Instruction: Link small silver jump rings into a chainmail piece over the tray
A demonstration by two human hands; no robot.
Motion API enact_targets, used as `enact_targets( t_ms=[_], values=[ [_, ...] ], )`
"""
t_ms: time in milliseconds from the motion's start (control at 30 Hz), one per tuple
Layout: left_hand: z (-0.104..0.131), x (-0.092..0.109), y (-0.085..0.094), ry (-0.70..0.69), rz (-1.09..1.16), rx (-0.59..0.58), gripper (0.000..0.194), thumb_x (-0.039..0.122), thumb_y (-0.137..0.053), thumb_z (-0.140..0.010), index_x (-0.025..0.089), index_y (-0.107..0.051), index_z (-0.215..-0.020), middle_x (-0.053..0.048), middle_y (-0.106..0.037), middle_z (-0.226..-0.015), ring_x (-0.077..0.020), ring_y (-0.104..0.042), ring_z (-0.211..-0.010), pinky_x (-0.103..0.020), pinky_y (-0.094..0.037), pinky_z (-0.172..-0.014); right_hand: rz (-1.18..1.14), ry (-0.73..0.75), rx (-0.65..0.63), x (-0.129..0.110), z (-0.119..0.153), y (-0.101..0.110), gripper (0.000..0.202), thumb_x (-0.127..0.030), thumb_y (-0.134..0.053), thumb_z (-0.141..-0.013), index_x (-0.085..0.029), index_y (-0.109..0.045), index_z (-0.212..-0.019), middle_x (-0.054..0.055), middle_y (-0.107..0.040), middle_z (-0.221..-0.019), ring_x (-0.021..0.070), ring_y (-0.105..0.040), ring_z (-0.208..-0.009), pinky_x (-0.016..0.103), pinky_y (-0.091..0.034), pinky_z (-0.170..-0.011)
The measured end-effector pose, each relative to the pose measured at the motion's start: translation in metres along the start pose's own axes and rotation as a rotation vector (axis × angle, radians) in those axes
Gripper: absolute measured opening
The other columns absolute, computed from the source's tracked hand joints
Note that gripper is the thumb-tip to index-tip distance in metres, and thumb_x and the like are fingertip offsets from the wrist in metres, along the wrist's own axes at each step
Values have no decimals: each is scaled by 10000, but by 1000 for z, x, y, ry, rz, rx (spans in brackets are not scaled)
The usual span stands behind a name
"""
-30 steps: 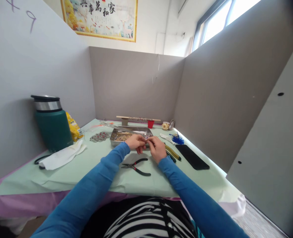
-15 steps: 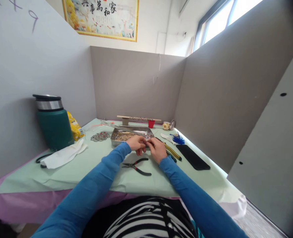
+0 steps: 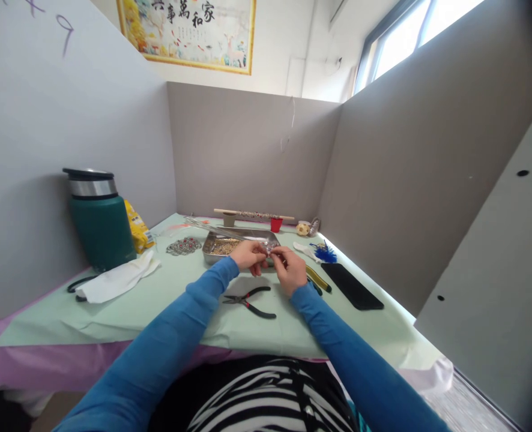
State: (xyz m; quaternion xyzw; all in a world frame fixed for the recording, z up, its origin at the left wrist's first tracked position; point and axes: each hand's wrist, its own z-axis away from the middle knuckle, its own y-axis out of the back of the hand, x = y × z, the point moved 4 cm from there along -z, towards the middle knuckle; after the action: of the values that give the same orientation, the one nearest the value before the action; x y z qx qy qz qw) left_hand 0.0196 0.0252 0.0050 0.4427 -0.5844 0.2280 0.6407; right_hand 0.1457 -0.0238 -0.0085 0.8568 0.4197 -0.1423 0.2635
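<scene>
My left hand [image 3: 249, 255] and my right hand [image 3: 288, 268] meet at the front edge of a metal tray [image 3: 212, 259], fingertips pinched close together. Something small is between them, too small to name. The tray holds small gold-coloured beads [image 3: 225, 246] and a bundle of thin wires [image 3: 212, 226] leans across it. Black-and-red pliers [image 3: 250, 301] lie on the pale green cloth just below my hands. Yellow-handled pliers [image 3: 319, 279] lie partly hidden behind my right hand.
At left stand a green bottle [image 3: 101, 231], a yellow packet [image 3: 137, 228], a white cloth [image 3: 115, 279] and a beaded silvery pile [image 3: 184, 246]. A black phone-like slab [image 3: 352, 286] and blue tassel [image 3: 324, 252] lie right. Behind the tray, a rod [image 3: 253, 214] rests over a red cup [image 3: 275, 225].
My right hand has shifted slightly right, opening a small gap between the hands. The view has moved a little.
</scene>
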Motion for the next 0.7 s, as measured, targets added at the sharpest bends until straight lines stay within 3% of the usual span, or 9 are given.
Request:
enact_targets(
  t_ms=[233, 433, 700],
  values=[
    [3, 4, 0, -46, 193, -92, 142, 136, -599, -744, 104, -507, -847, -38, -637, -650, -114, -584, -430, -238, -482, -429, -92, -47, 38, 0, -1, 3, 176, -290, -483, -825, -192, -616, -889, 45, -657, -825, 151, -586, -655, 274, -473, -630],
    [4, 2, 0, -16, 192, -124, 190, 176, -645, -712, 106, -529, -846, -39, -636, -637, -120, -580, -425, -244, -472, -423, -185, -66, 24, 0, -2, 3, 156, -280, -487, -817, -189, -602, -869, 31, -637, -796, 121, -552, -554, 266, -470, -591],
    [6, 1, 0, 60, 228, -164, 165, 178, -642, -695, 113, -528, -795, -55, -643, -634, -114, -562, -405, -225, -441, -395, -359, -222, 24, 1, -4, 1, 132, -304, -521, -789, -187, -565, -834, 9, -611, -725, 115, -527, -502, 260, -447, -529]
  ],
)
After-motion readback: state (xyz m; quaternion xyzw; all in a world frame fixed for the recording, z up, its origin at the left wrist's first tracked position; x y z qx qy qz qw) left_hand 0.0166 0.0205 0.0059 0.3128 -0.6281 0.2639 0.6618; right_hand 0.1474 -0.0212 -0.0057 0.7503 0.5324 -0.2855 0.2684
